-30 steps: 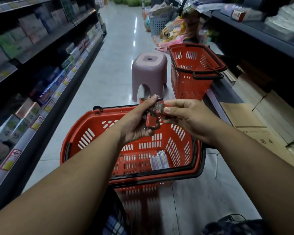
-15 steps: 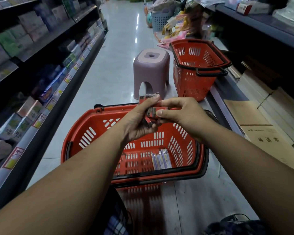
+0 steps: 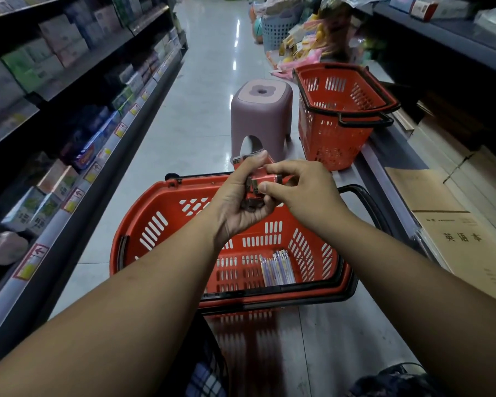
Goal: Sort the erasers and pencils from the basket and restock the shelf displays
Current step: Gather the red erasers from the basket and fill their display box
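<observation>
Two grips are meeting above the near basket (image 3: 143, 213), which is sitting on the floor tiles (image 3: 201, 81) directly in front of the person. The left grip (image 3: 241, 202) is curling round a small stack of red-sleeved erasers (image 3: 265, 179) and holding it from the left and underneath. The right grip (image 3: 301, 193) is pinching the same stack from the right, thumb and forefinger closing on one red piece. The exact eraser count isn't readable, since the fingers are covering most of the stack. The pencils (image 3: 278, 267) are lying as a flat bundle on the basket bottom, toward its near right corner, with pale purple barrels side by side. A second basket (image 3: 341, 110), also red, is standing farther up the aisle on the right, its black handles resting folded on the rim. A mauve plastic stool (image 3: 261, 116) is standing just left of it. The left shelf (image 3: 78, 179) is carrying boxed stock, with price tags running along its edge. Brown cartons (image 3: 453, 242) are lying flat on the low right-hand shelf, beside the near basket.
</observation>
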The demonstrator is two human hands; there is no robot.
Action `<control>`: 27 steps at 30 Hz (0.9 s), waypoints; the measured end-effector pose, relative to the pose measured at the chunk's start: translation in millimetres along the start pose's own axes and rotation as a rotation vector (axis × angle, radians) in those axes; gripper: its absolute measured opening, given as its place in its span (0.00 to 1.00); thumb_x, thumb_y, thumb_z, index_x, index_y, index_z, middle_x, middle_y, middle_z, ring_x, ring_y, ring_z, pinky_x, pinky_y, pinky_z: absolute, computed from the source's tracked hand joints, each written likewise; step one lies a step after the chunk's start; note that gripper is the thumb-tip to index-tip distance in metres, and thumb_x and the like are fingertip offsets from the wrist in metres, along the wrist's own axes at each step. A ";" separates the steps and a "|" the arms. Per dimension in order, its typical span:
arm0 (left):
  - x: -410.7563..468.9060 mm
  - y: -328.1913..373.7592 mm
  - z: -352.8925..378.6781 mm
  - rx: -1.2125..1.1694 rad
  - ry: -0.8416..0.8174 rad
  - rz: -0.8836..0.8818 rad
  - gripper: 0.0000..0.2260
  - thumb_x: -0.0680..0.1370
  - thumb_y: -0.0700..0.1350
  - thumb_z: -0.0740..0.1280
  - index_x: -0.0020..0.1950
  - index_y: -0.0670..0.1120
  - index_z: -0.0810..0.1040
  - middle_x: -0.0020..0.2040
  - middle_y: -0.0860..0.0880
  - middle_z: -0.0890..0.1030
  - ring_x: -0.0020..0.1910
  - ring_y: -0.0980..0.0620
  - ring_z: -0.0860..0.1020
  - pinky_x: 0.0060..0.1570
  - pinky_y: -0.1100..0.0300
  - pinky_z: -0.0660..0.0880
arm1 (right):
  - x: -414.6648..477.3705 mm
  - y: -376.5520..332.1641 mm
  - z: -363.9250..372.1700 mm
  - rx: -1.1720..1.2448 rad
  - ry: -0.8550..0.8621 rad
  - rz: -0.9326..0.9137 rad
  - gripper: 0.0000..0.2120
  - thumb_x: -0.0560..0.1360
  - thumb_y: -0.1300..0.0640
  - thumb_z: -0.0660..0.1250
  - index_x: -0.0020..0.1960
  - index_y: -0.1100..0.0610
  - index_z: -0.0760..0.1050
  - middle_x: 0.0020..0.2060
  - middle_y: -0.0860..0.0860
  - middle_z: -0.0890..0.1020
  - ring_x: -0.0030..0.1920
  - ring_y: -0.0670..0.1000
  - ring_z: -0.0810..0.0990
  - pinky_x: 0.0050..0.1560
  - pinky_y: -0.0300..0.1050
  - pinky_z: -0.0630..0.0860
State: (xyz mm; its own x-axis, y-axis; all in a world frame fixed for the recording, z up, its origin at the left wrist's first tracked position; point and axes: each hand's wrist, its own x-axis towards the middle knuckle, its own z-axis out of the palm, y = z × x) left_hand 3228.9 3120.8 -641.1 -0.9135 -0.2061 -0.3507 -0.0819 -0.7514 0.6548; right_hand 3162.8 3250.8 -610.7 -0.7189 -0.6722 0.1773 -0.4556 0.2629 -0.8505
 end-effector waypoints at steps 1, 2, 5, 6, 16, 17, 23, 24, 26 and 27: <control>-0.6 0.3 0.7 -0.005 -0.007 -0.001 0.22 0.74 0.54 0.76 0.59 0.39 0.78 0.48 0.41 0.84 0.38 0.50 0.82 0.28 0.63 0.79 | 0.1 -0.9 -0.6 0.015 -0.006 0.007 0.16 0.72 0.56 0.77 0.59 0.52 0.84 0.48 0.50 0.84 0.45 0.49 0.83 0.50 0.44 0.80; -0.8 0.9 0.4 -0.009 -0.013 -0.002 0.21 0.74 0.53 0.75 0.58 0.39 0.79 0.47 0.41 0.84 0.37 0.50 0.83 0.27 0.63 0.79 | 0.3 -1.8 -1.7 0.042 -0.013 0.022 0.15 0.72 0.57 0.78 0.58 0.52 0.84 0.47 0.50 0.84 0.45 0.48 0.83 0.50 0.43 0.80; -0.6 2.0 -1.9 -0.026 -0.059 -0.022 0.20 0.75 0.52 0.74 0.57 0.39 0.79 0.46 0.42 0.84 0.35 0.51 0.83 0.26 0.63 0.78 | 1.0 -4.3 -4.5 0.168 -0.026 0.117 0.14 0.70 0.61 0.79 0.55 0.54 0.84 0.41 0.50 0.81 0.39 0.46 0.81 0.39 0.33 0.78; -0.1 1.8 -2.6 -0.040 -0.077 -0.031 0.20 0.75 0.52 0.74 0.59 0.38 0.78 0.48 0.42 0.83 0.36 0.50 0.83 0.26 0.63 0.79 | 1.1 -5.2 -5.5 0.208 -0.035 0.144 0.15 0.70 0.63 0.79 0.55 0.56 0.84 0.40 0.51 0.80 0.37 0.45 0.80 0.35 0.30 0.76; 3.0 4.1 -4.6 -0.120 0.004 0.005 0.22 0.74 0.52 0.75 0.57 0.35 0.77 0.47 0.37 0.82 0.32 0.48 0.81 0.22 0.66 0.76 | 3.1 -0.9 -8.6 0.206 -0.049 0.111 0.09 0.74 0.67 0.74 0.54 0.62 0.83 0.41 0.60 0.85 0.36 0.56 0.86 0.48 0.53 0.85; 2.5 4.5 -4.3 -0.130 0.010 0.006 0.22 0.74 0.51 0.76 0.57 0.35 0.77 0.49 0.37 0.82 0.33 0.48 0.82 0.22 0.66 0.76 | 3.5 0.4 -8.7 0.220 -0.046 0.112 0.09 0.74 0.68 0.74 0.53 0.62 0.83 0.41 0.59 0.85 0.37 0.56 0.87 0.48 0.54 0.85; 3.8 7.7 -5.5 -0.140 0.035 0.025 0.27 0.74 0.52 0.78 0.63 0.36 0.74 0.51 0.38 0.80 0.38 0.47 0.82 0.25 0.65 0.78 | 4.2 3.9 -12.2 0.233 -0.022 0.091 0.05 0.76 0.65 0.72 0.52 0.61 0.83 0.38 0.56 0.86 0.39 0.53 0.87 0.48 0.52 0.85; 3.7 8.8 -5.9 -0.139 0.032 0.026 0.27 0.74 0.52 0.78 0.64 0.36 0.74 0.51 0.38 0.81 0.39 0.47 0.82 0.25 0.65 0.78 | 4.2 4.3 -12.7 0.223 -0.013 0.088 0.05 0.76 0.64 0.72 0.51 0.60 0.83 0.38 0.55 0.86 0.39 0.52 0.87 0.47 0.52 0.85; 2.2 11.0 -5.2 -0.134 0.022 0.023 0.27 0.74 0.52 0.77 0.64 0.37 0.74 0.49 0.38 0.81 0.41 0.47 0.82 0.25 0.66 0.78 | 4.2 5.9 -14.3 0.192 0.006 0.082 0.04 0.76 0.63 0.72 0.51 0.58 0.83 0.38 0.54 0.86 0.38 0.52 0.86 0.46 0.53 0.85; 1.3 12.1 -4.5 -0.129 0.019 0.022 0.27 0.73 0.52 0.77 0.64 0.37 0.74 0.49 0.38 0.81 0.42 0.46 0.82 0.25 0.66 0.78 | 4.2 7.1 -15.7 0.156 0.020 0.070 0.04 0.76 0.62 0.73 0.51 0.57 0.83 0.38 0.53 0.85 0.38 0.51 0.86 0.46 0.53 0.85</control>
State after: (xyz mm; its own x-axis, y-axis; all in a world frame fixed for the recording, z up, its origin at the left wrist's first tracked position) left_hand 3228.6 3108.6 -636.6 -0.9066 -0.2346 -0.3508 -0.0085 -0.8209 0.5710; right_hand 3148.3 3260.7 -608.3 -0.7571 -0.6416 0.1232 -0.3181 0.1973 -0.9273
